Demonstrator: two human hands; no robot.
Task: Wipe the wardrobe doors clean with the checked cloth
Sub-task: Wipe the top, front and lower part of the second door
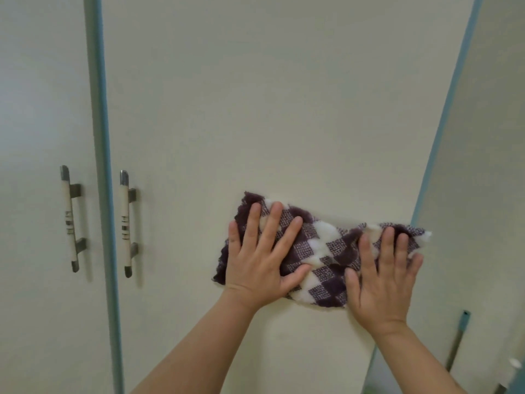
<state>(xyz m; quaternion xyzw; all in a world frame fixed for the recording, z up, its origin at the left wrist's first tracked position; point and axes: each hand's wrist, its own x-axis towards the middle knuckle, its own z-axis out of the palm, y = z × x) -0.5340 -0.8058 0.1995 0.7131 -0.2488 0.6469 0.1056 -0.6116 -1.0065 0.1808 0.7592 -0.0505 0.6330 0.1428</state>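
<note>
A purple and white checked cloth [324,251] lies spread flat against the cream wardrobe door [255,109], near its right edge. My left hand [261,260] presses the cloth's left part with straight, spread fingers. My right hand [382,277] presses the cloth's right part the same way, its fingers reaching the door's blue-grey edge. Both palms lie flat; neither hand grips the cloth.
A second door [42,137] stands to the left, past a blue-grey strip [102,166]. Each door carries a vertical bar handle [69,220], [126,223]. Right of the door's edge is a pale wall [483,166] and a thin pole [457,339] leaning low down.
</note>
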